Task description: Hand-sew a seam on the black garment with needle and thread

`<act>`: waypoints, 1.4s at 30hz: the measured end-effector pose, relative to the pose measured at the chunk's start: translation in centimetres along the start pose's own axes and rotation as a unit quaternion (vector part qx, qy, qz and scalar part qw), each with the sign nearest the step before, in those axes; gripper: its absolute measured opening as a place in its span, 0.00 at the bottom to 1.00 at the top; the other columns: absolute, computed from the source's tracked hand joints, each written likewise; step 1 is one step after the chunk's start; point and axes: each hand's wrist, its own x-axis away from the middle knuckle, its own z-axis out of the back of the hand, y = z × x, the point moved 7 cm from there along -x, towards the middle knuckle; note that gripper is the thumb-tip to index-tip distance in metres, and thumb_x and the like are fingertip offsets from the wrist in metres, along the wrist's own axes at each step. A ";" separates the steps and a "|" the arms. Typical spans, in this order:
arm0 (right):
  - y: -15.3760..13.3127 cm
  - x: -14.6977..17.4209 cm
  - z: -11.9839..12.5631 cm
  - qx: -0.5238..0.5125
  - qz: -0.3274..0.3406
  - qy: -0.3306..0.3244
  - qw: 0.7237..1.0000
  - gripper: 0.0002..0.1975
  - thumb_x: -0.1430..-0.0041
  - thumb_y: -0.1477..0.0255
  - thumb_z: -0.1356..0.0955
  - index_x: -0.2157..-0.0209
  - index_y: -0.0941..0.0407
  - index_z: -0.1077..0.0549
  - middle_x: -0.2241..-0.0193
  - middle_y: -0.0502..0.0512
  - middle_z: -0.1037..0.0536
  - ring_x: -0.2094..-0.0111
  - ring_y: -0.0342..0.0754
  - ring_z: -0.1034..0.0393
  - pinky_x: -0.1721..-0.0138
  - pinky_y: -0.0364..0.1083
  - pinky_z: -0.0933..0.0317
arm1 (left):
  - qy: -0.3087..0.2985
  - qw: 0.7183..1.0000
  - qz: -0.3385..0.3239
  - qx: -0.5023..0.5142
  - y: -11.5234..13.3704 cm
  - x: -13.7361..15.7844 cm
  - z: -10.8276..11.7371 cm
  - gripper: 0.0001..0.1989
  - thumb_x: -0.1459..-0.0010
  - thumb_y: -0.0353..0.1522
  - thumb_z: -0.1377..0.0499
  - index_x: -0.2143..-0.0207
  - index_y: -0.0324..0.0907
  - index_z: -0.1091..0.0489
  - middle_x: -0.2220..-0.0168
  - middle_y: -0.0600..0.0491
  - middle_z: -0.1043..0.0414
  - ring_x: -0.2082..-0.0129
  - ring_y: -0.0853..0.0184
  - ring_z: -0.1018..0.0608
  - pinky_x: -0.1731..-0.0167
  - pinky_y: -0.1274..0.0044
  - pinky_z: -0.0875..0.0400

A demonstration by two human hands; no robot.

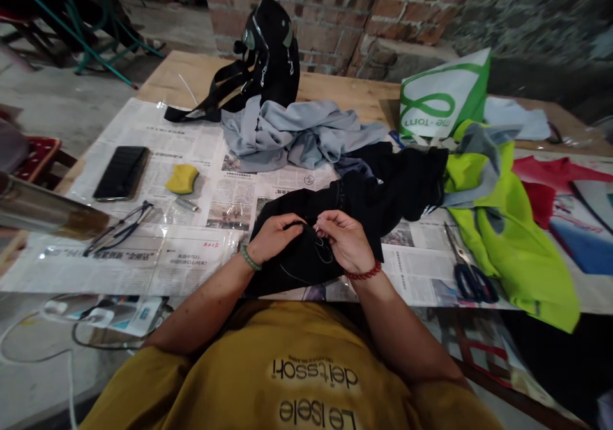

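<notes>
Wearing a mustard T-shirt [287,379] printed with dark, upside-down lettering, and facing a pale-grained wooden surface [345,84] covered for the most part with newspaper [182,261] under shiny clear film. Gathering a fold of a soft, dull black garment [275,273] in the left hand [278,235], pinching narrowly at the cloth near the front edge of the surface. Closing thumb and forefinger of the right hand [345,239] on a thin shiny piece [316,229] just beside the fold, too small to identify. Trailing fine pale thread [293,277] in a loose curve across the black garment. Wearing round green beads [250,257] at the left wrist, red beads [364,272] at the right. Having, off to the left, a flat glossy phone [121,173], a waisted yellow sponge [182,177], thin-armed glasses [119,227] and a smooth cylindrical bottle [48,205]. Having, off to the right, dark-handled scissors [474,282] with pointed metal blades, just beside a limp neon-yellow garment [524,264]. Looking beyond at crumpled grey cloth [297,135], a black bag [278,50] with flat webbing straps, a crisp white-and-green bag [445,94] and rough red brick [306,15].
</notes>
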 end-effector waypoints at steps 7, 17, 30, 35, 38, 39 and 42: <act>2.0 1.1 -0.6 -0.118 -0.121 -0.038 0.985 0.16 0.66 0.73 0.22 0.71 0.56 0.25 0.78 0.47 0.24 0.78 0.36 0.33 0.75 0.37 0.39 | -0.005 0.997 -0.009 0.079 0.0 0.1 -0.1 0.12 0.53 0.38 0.38 0.71 0.37 0.27 0.76 0.57 0.31 0.76 0.75 0.34 0.73 0.82 0.40; 2.8 1.8 -0.6 -0.025 -0.068 -0.001 0.997 0.12 0.62 0.66 0.24 0.76 0.56 0.24 0.81 0.45 0.30 0.79 0.36 0.41 0.76 0.39 0.46 | 0.022 0.998 -0.039 0.049 0.7 0.2 0.3 0.11 0.52 0.38 0.37 0.75 0.37 0.26 0.77 0.57 0.31 0.76 0.75 0.33 0.73 0.82 0.39; 1.4 0.8 -0.3 0.049 0.065 0.050 0.995 0.10 0.53 0.65 0.29 0.78 0.56 0.31 0.80 0.46 0.31 0.77 0.39 0.42 0.72 0.40 0.46 | -0.005 0.988 0.064 0.142 -0.6 0.4 -0.5 0.17 0.53 0.43 0.37 0.77 0.37 0.31 0.83 0.60 0.41 0.83 0.78 0.41 0.82 0.84 0.48; 0.8 0.4 0.1 0.037 0.064 0.058 0.996 0.10 0.53 0.65 0.29 0.78 0.56 0.31 0.80 0.47 0.30 0.76 0.39 0.40 0.71 0.41 0.44 | -0.012 0.991 0.043 0.124 -0.6 0.4 -0.7 0.17 0.53 0.43 0.37 0.76 0.37 0.30 0.82 0.61 0.42 0.83 0.79 0.42 0.83 0.83 0.50; 0.7 0.5 -0.1 0.029 0.062 0.068 0.995 0.11 0.54 0.65 0.29 0.78 0.55 0.32 0.81 0.47 0.29 0.77 0.40 0.40 0.72 0.41 0.45 | -0.010 0.993 0.035 0.114 -0.5 0.3 -0.6 0.17 0.52 0.44 0.38 0.76 0.37 0.30 0.82 0.60 0.43 0.82 0.78 0.42 0.83 0.83 0.50; 0.7 0.5 -0.4 0.030 0.062 0.068 0.995 0.11 0.54 0.64 0.29 0.78 0.55 0.32 0.81 0.47 0.30 0.77 0.40 0.40 0.73 0.41 0.45 | -0.011 0.993 0.027 0.111 -0.4 0.3 -0.5 0.17 0.52 0.44 0.38 0.76 0.37 0.30 0.82 0.60 0.42 0.82 0.78 0.42 0.82 0.83 0.49; 1.1 0.5 -1.0 0.039 0.052 0.058 0.996 0.11 0.55 0.64 0.28 0.78 0.55 0.31 0.82 0.45 0.32 0.79 0.39 0.43 0.75 0.40 0.47 | -0.008 0.996 -0.001 0.094 0.2 0.4 -0.4 0.16 0.52 0.43 0.38 0.75 0.37 0.29 0.80 0.59 0.39 0.80 0.77 0.40 0.80 0.83 0.46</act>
